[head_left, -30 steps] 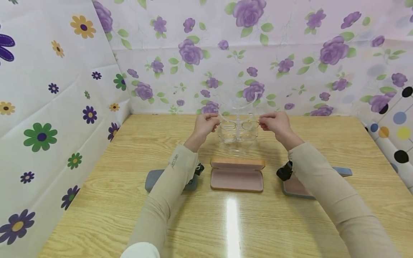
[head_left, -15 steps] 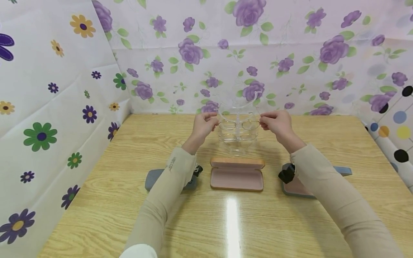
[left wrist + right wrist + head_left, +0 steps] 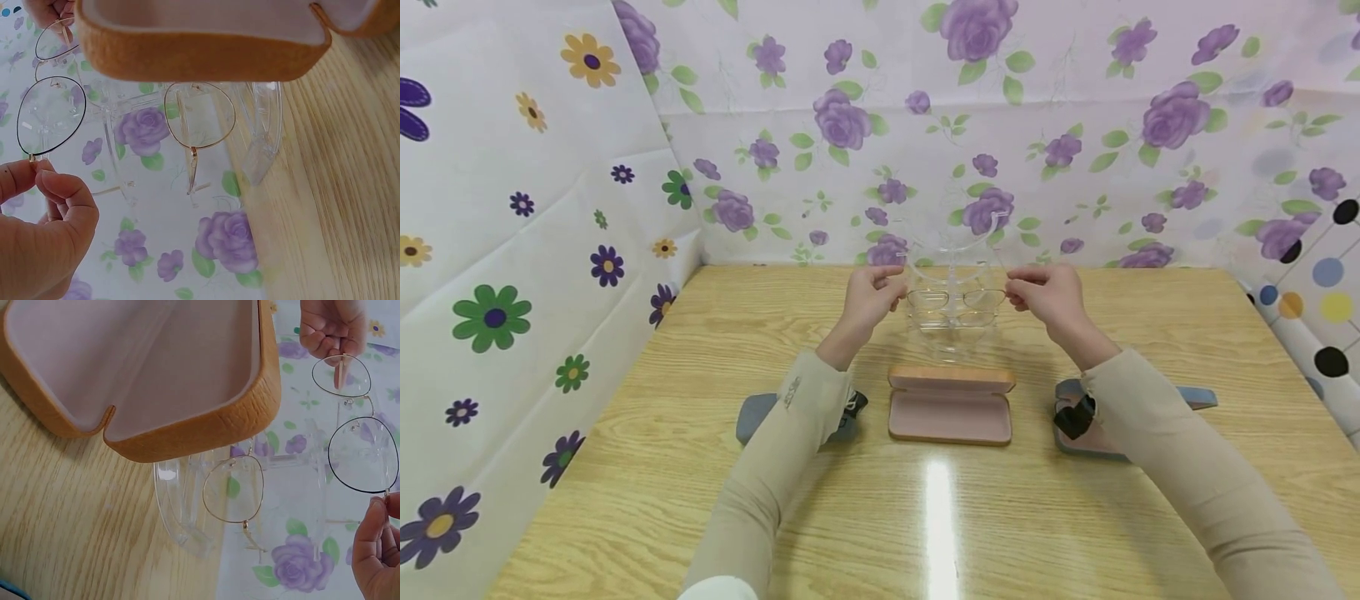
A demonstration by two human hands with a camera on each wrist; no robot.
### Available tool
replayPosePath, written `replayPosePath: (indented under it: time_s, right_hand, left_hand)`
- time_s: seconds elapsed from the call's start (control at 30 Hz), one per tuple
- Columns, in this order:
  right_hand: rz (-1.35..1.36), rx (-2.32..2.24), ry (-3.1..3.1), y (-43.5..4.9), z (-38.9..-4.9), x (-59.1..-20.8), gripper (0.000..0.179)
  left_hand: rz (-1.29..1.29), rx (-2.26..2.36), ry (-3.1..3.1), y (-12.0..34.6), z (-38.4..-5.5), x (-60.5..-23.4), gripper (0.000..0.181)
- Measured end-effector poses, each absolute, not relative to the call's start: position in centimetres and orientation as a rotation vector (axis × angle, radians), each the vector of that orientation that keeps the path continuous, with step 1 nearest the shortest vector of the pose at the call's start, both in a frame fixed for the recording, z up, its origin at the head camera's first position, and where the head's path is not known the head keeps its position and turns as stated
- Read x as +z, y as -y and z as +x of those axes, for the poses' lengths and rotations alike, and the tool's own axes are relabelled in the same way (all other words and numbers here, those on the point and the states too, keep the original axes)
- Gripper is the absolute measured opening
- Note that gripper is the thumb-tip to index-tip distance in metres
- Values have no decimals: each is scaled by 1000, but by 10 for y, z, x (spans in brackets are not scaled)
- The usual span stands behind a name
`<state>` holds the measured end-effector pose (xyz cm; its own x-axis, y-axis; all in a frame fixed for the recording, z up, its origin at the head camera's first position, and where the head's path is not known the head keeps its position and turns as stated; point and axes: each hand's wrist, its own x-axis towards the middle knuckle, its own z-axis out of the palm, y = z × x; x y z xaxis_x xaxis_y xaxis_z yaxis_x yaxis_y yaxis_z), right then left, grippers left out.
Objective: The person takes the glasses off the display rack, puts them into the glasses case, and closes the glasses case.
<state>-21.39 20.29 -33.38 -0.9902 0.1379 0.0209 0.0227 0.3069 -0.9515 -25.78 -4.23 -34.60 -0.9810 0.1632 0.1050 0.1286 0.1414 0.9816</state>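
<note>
A pair of thin-rimmed eyeglasses (image 3: 927, 298) is held by its two sides, just in front of a clear display stand (image 3: 952, 271). At its left end, my left hand (image 3: 868, 304) pinches the frame near the hinge between thumb and fingers. My right hand (image 3: 1054, 304) pinches the matching spot on the other side. The wrist views show dark rims (image 3: 51, 115) and gold-coloured hinges. A second, gold-rimmed pair of eyeglasses (image 3: 234, 489) rests lower on the stand. In front of the stand lies an open orange-brown glasses case (image 3: 951, 377) with a pale pink lining.
On the left, a blue-grey glasses case (image 3: 755, 415) is partly hidden behind the left sleeve. Another blue-grey case (image 3: 1198, 398), open with a pink lining, lies beneath the right forearm. Flowered cloth (image 3: 842, 187) backs the wooden table (image 3: 647, 500).
Both hands have drawn the dark-rimmed eyeglasses slightly toward me and away from the stand, and the forearms have shifted back a little. The gold-rimmed pair stays in place.
</note>
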Motion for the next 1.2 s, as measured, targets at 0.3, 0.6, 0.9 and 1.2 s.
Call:
replayPosePath:
  time_s: [0.3,0.6,0.9,1.2]
  right_hand:
    - [-120,1751,2438,-202,-207,-337,27]
    - [-114,1775,2444,-204,-197,-337,29]
    - [-72,1754,2475,-204,-186,-336,31]
    - [-54,1753,2464,-206,-175,-335,30]
  left_hand:
    - [276,2050,-2318,43,-251,-346,33]
    - [342,2060,-2313,45,-244,-348,34]
    - [376,2051,-2317,48,-232,-346,32]
    - [383,2044,-2332,48,-222,-344,34]
